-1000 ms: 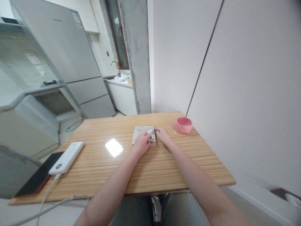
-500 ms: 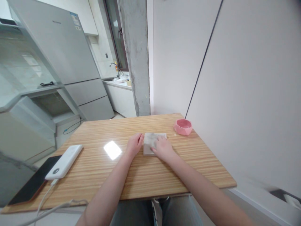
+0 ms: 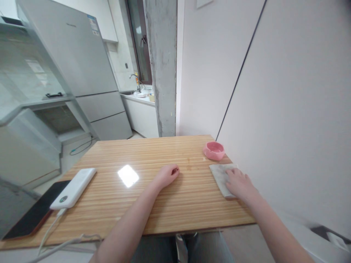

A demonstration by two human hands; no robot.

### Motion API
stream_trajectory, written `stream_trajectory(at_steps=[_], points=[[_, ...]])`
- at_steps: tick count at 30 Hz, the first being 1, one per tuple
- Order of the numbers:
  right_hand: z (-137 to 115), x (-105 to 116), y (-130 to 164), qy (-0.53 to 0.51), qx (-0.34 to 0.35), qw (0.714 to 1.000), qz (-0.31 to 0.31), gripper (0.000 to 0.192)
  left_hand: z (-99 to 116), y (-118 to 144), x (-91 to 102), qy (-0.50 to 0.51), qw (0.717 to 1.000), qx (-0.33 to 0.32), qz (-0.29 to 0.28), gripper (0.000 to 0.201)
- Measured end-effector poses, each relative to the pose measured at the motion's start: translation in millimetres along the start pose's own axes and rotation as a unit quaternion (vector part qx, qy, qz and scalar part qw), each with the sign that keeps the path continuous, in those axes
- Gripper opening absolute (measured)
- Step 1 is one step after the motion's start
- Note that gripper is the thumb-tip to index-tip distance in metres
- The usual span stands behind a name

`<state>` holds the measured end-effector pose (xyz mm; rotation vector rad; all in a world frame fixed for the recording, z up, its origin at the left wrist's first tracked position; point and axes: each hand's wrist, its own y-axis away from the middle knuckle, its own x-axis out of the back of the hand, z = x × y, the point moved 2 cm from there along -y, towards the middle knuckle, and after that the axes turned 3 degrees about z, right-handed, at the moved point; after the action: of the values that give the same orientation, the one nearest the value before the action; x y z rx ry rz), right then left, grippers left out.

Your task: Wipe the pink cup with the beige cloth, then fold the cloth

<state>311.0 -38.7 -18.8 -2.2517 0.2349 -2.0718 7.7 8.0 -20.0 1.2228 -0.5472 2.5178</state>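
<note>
A folded grey-white cleaning cloth (image 3: 219,175) lies flat at the right edge of the wood-grain table (image 3: 115,204). My right hand (image 3: 240,183) presses down on it from above, fingers bent over its right part, which hides that side of the cloth. Near the table's middle rests my left hand (image 3: 168,174), curled into a loose fist with nothing seen in it. Just beyond the cloth, by the far right edge, stands a pink ashtray (image 3: 214,150), apart from both hands.
On the left of the table a white power bank (image 3: 74,188) with a cable plugged in lies against a dark tablet or phone (image 3: 35,212). A pale wall (image 3: 287,109) runs along the right side. A fridge (image 3: 74,54) and a sink counter stand behind.
My right hand has slid the cloth from the table's middle to its right edge. My left hand no longer sits beside the cloth and has shifted slightly right and nearer to me.
</note>
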Motion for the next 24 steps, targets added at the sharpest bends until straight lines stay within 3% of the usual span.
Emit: stream_trajectory(at_steps=[2, 5, 7, 10, 16, 24], points=[[-40.4, 11.3, -10.6, -0.017, 0.045, 0.999, 0.009, 0.027, -0.3, 0.1, 0.0, 0.004, 1.000, 0.009, -0.002, 0.020], [-113.3, 20.4, -29.4, -0.168, 0.157, 0.973, -0.006, 0.045, -0.9, 0.0, 1.6, 0.015, 1.000, 0.011, -0.004, 0.018], [-156.5, 17.3, -39.3, -0.245, 0.222, 0.943, -0.027, 0.058, -2.3, -0.4, 3.2, 0.026, 1.000, 0.006, -0.011, 0.016], [-197.6, -0.1, -46.3, -0.325, 0.268, 0.906, -0.044, 0.053, -6.2, -1.2, 5.2, 0.044, 0.999, -0.002, 0.000, 0.020], [-208.1, -34.9, -46.1, -0.417, 0.236, 0.878, -0.023, 0.041, -14.0, -1.0, 1.7, -0.019, 0.999, 0.022, 0.015, 0.026], [-207.2, -40.5, -49.3, -0.429, 0.245, 0.869, -0.021, 0.040, -12.5, -0.9, -0.2, -0.040, 0.999, 0.027, 0.011, 0.026]])
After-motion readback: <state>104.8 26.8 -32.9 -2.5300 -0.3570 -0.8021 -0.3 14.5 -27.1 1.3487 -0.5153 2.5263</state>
